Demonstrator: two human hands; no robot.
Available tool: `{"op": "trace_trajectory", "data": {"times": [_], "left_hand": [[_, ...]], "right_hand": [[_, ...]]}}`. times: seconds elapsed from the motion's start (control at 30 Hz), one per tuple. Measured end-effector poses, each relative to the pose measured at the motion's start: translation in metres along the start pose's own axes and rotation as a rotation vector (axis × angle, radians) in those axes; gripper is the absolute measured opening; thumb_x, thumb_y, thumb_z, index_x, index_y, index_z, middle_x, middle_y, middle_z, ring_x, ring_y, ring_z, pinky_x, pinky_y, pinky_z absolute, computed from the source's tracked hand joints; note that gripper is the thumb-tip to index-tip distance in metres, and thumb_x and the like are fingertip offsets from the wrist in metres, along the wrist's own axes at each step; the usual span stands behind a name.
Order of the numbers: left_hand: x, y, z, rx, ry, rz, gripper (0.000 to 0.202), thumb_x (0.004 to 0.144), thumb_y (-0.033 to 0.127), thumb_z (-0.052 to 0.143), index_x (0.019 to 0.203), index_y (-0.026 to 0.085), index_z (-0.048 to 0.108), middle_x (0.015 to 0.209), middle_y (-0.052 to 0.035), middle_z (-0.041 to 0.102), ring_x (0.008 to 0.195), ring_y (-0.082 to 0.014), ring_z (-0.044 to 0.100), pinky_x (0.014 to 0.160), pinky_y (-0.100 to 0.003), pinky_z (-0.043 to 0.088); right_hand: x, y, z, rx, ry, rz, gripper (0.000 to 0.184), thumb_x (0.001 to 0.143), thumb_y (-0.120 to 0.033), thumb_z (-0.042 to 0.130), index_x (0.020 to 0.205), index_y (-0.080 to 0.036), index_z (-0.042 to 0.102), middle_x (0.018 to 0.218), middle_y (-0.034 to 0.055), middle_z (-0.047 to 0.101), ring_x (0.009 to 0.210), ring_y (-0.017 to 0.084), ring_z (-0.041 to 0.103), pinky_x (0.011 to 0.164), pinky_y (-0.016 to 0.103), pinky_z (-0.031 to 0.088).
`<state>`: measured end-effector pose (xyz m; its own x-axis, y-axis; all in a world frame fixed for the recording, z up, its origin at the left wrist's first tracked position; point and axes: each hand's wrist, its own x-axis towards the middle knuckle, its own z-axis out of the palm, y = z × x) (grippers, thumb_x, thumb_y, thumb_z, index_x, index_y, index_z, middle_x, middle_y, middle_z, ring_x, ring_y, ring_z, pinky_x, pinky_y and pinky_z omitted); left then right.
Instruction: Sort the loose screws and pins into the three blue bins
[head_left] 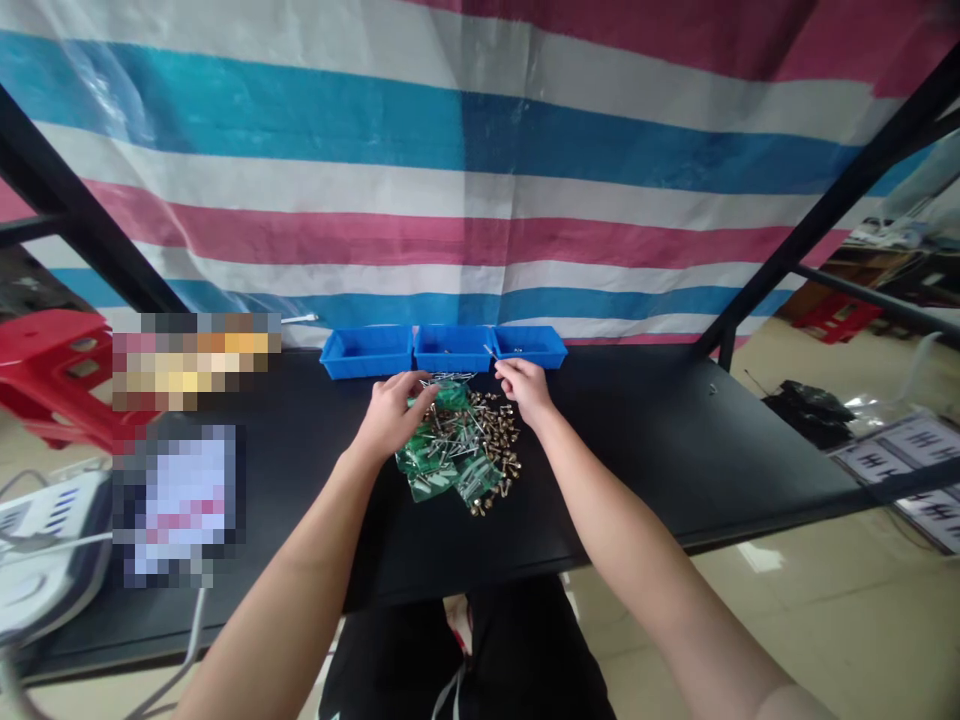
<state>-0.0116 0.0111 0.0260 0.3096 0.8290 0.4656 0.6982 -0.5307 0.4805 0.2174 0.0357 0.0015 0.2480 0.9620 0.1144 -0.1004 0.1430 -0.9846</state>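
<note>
A heap of small metal parts (469, 440) lies on the black table (675, 440): silver pins, brass-coloured pieces and green plastic pieces mixed together. My left hand (391, 412) rests on the heap's left top edge, fingers curled down into the pins. My right hand (525, 388) is at the heap's far right corner, fingers pinched together on a thin silver pin (491, 352) that sticks up toward the bins. Behind the heap stand three blue trays in a row, the left blue tray (367, 352), the middle blue tray (452, 348) and the right blue tray (531, 345).
A striped pink, white and blue tarp (480, 180) hangs behind the table. Black frame posts (825, 215) slant at both sides. Red stools (45, 375) stand at the left, a white device (45, 550) with cables at the near left. My dark-trousered lap (465, 650) is under the table's front edge.
</note>
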Motion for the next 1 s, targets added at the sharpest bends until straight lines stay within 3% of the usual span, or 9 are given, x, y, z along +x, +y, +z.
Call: {"op": "trace_trajectory", "data": {"times": [0.1,0.27,0.57,1.0], "left_hand": [[0.001,-0.004,0.0,0.026,0.057,-0.026,0.036,0.09,0.047,0.043,0.102,0.018,0.062,0.083,-0.0044,0.066,0.083,-0.0194,0.061,0.079,-0.032,0.041],[0.002,-0.007,0.001,0.021,0.104,-0.025,0.037,0.09,0.046,0.044,0.1,0.017,0.063,0.085,-0.005,0.067,0.079,-0.0188,0.062,0.076,-0.031,0.044],[0.002,-0.009,0.002,0.031,0.093,-0.042,0.038,0.09,0.046,0.044,0.102,0.016,0.064,0.088,-0.0063,0.068,0.078,-0.0183,0.062,0.077,-0.031,0.045],[0.003,-0.006,0.0,0.03,0.086,-0.057,0.038,0.089,0.046,0.044,0.103,0.017,0.063,0.088,-0.006,0.068,0.079,-0.0193,0.062,0.078,-0.032,0.045]], "right_hand": [[0.011,-0.002,-0.012,0.225,0.155,0.15,0.017,0.066,-0.029,0.071,0.07,-0.017,0.06,0.054,-0.0045,0.056,0.038,0.003,0.04,0.034,0.016,0.018],[0.017,-0.006,-0.025,0.398,0.243,0.125,0.019,0.069,-0.029,0.073,0.075,-0.017,0.059,0.052,-0.0063,0.053,0.035,0.002,0.038,0.032,0.014,0.019],[0.021,-0.002,-0.028,0.358,0.35,0.331,0.016,0.074,-0.013,0.066,0.064,-0.015,0.054,0.045,-0.0056,0.051,0.03,0.001,0.032,0.029,0.014,0.016],[0.022,-0.005,-0.032,0.386,0.348,0.382,0.016,0.078,-0.011,0.062,0.064,-0.014,0.054,0.047,-0.0039,0.053,0.031,0.001,0.03,0.028,0.015,0.016]]}}
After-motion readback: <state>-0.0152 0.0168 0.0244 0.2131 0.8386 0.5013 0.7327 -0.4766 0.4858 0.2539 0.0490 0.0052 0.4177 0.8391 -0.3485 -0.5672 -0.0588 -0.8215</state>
